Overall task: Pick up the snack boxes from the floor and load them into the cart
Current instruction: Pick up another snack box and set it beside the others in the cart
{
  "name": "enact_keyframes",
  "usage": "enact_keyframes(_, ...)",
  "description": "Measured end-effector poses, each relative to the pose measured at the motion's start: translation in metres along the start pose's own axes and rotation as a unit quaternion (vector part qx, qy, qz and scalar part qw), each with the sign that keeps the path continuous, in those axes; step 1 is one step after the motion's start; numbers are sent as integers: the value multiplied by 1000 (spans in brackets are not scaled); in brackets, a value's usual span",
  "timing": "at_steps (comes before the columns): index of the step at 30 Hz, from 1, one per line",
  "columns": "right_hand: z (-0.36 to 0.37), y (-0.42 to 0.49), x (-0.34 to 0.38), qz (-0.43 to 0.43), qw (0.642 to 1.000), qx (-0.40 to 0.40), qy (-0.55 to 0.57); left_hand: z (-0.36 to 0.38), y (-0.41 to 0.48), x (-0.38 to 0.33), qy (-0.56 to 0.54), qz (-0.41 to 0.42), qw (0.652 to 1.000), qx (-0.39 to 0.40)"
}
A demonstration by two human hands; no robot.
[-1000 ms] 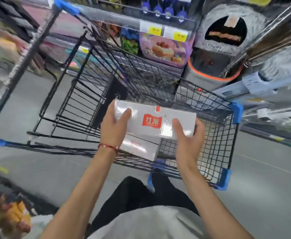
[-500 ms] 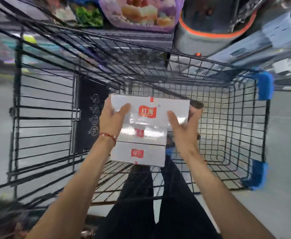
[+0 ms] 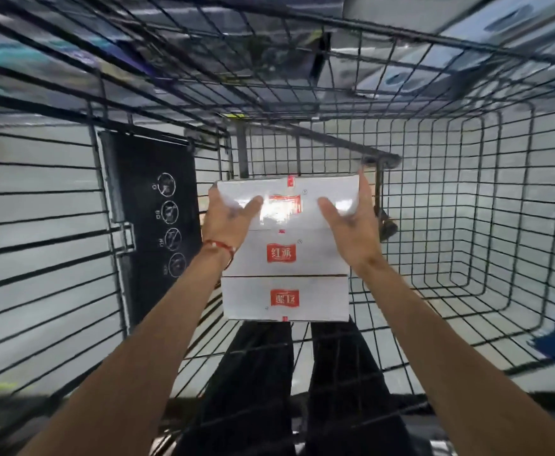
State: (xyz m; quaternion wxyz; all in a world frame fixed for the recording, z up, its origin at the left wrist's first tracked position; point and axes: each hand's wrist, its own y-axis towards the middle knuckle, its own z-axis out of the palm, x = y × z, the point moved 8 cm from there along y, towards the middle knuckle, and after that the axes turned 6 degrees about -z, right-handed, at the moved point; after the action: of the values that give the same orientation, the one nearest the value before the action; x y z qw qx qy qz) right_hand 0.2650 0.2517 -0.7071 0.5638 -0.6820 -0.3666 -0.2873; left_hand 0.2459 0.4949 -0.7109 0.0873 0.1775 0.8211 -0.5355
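In the last second I have lowered the box (image 3: 302, 189) deep inside the cart (image 3: 466, 199). My left hand (image 3: 228, 218) grips its 9 o'clock end and my right hand (image 3: 351, 225) its 3 o'clock end. 2 other boxes (image 3: 286, 297) lie at its 6 o'clock, so I judge release is next.

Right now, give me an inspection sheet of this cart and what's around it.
Surface: wire cart, mesh bottom.
Job's things: far box, middle box, near box, white with red logos, in a row inside the cart.
Clutter: black icon panel on the cart's left wall.
Hands: left hand and right hand grip the far box's ends.
Cables: nothing seen.
Surroundings: grey floor, blurred shelving, dark trousers below the mesh.
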Motion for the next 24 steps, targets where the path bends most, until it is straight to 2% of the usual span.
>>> enact_keyframes(8, 3, 7, -21, 57, 998, 39, -1, 6, 10, 6, -22, 1, 1000, -8)
enact_keyframes(12, 5, -9, -28, 117, 993, -27, -21, 5, 8, 9, -35, -4, 999, -14)
enact_keyframes(14, 5, -16, -28, 114, 992, -32, -48, 3, 10, 11, -44, -10, 999, -15)
enact_keyframes(19, 11, -17, -32, 105, 989, 71, -78, -6, 14, 16, -64, -17, 997, -31)
enact_keyframes(24, 18, -24, -33, 119, 988, 91, -28, -10, 8, 19, -83, -7, 996, -42)
